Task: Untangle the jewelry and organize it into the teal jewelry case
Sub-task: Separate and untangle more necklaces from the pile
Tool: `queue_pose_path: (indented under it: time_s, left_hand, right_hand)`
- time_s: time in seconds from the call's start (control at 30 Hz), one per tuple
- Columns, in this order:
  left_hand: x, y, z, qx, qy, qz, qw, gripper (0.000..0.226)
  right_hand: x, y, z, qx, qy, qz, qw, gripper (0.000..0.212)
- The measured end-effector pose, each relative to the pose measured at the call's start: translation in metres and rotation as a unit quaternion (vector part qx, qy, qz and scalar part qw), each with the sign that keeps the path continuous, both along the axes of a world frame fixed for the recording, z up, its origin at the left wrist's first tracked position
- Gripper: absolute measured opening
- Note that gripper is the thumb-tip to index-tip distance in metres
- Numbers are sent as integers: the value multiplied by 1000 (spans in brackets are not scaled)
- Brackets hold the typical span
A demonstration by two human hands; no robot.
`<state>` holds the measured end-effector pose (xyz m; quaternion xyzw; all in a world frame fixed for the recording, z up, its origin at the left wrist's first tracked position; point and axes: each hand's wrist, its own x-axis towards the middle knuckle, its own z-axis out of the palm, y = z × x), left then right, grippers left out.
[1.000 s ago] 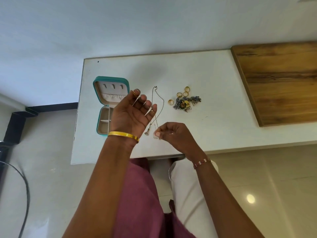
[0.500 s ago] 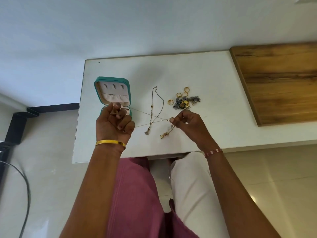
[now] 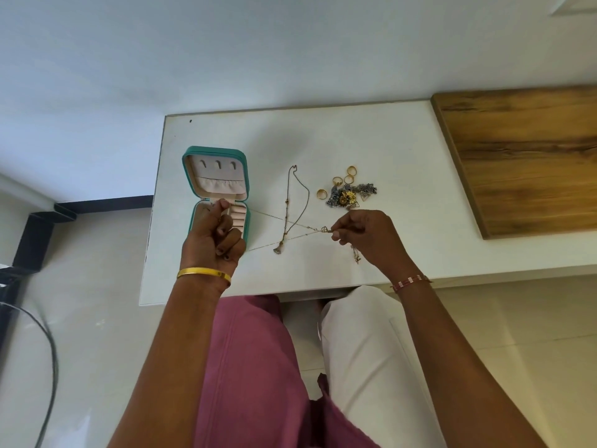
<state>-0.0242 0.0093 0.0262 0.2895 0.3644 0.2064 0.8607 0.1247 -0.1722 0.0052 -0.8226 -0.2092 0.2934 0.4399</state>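
Observation:
The teal jewelry case (image 3: 189, 169) lies open at the left of the white table (image 3: 387, 140), its cream lid flat behind the base. My left hand (image 3: 213, 240) hovers over the case's base, fingers curled round a thin gold chain (image 3: 274, 218). The chain stretches in two taut strands to my right hand (image 3: 365, 237), which pinches its small pendant end. A second chain end dangles below my right hand. Another necklace (image 3: 290, 202) lies loose on the table under the strands. A tangled jewelry pile (image 3: 350, 195) with several gold rings (image 3: 337, 181) sits behind my right hand.
A wooden board (image 3: 523, 156) covers the table's right part. The table's near edge runs just below my wrists, with my lap under it. A black frame (image 3: 35, 234) and a cable (image 3: 48, 350) stand on the floor at left.
My hands have drawn apart, pulling the chain taut. The left hand closed from open fingers into a fist over the case, and the right hand moved right towards the jewelry pile.

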Motion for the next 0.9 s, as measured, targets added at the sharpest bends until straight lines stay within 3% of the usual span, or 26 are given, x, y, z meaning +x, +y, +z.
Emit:
queue_pose_path:
  time_s: [0.13, 0.43, 0.7, 0.9]
  left_hand:
    - [-1, -5, -5, 45, 38, 0, 998, 25]
    - [-3, -19, -29, 145, 162, -32, 975, 28]
    - [-5, -38, -48, 197, 258, -25, 945, 31]
    - [-6, -46, -53, 224, 335, 19, 915, 22]
  right_hand:
    - [2, -2, -2, -23, -57, 1, 998, 5]
    - [-1, -5, -5, 10, -75, -51, 996, 2]
    - [0, -2, 17, 169, 33, -142, 975, 25]
    - [-11, 5, 12, 187, 18, -202, 961, 28]
